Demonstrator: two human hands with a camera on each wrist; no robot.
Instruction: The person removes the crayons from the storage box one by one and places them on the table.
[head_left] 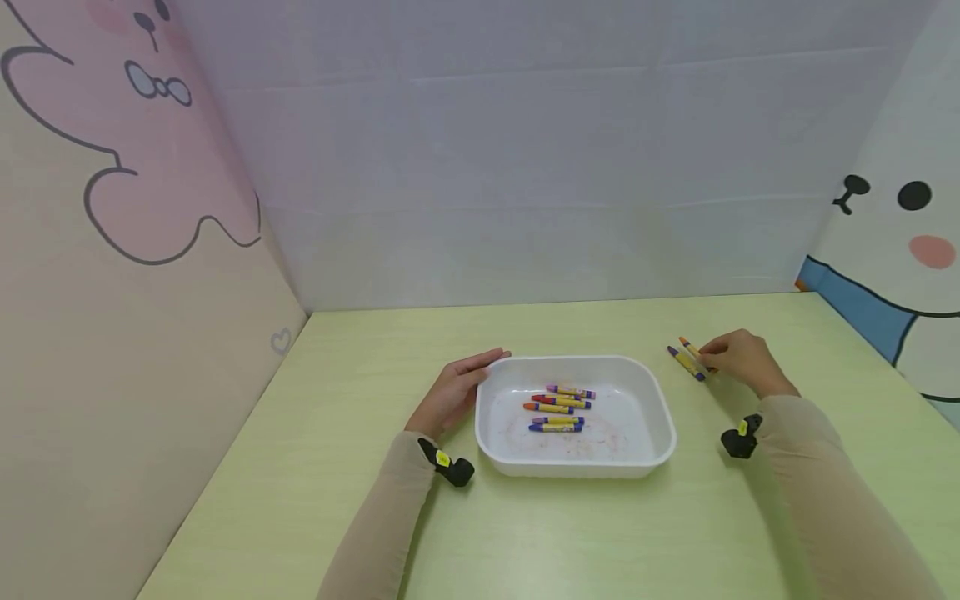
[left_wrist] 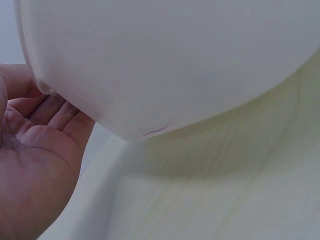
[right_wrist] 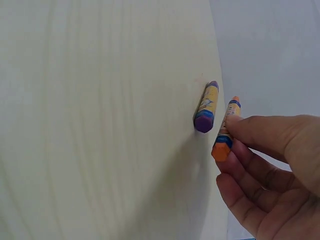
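A white plastic tray [head_left: 573,468] sits on the table with several yellow-wrapped crayons [head_left: 558,408] lying in it, their tips red, orange, pink, purple and blue. My left hand [head_left: 455,387] rests against the tray's far left corner, fingers fairly straight; in the left wrist view the fingertips of that hand [left_wrist: 42,155] pass behind the tray's side [left_wrist: 150,65]. To the right of the tray, my right hand [head_left: 742,360] pinches an orange crayon [right_wrist: 223,150] between thumb and fingers. Right beside it a purple crayon [right_wrist: 206,110] lies on the table.
The pale yellow-green table [head_left: 405,333] ends at a white back panel [head_left: 525,167]. Side panels with cartoon drawings stand at left and right. A black wrist camera [head_left: 452,468] is worn on the left wrist, and another [head_left: 741,440] on the right.
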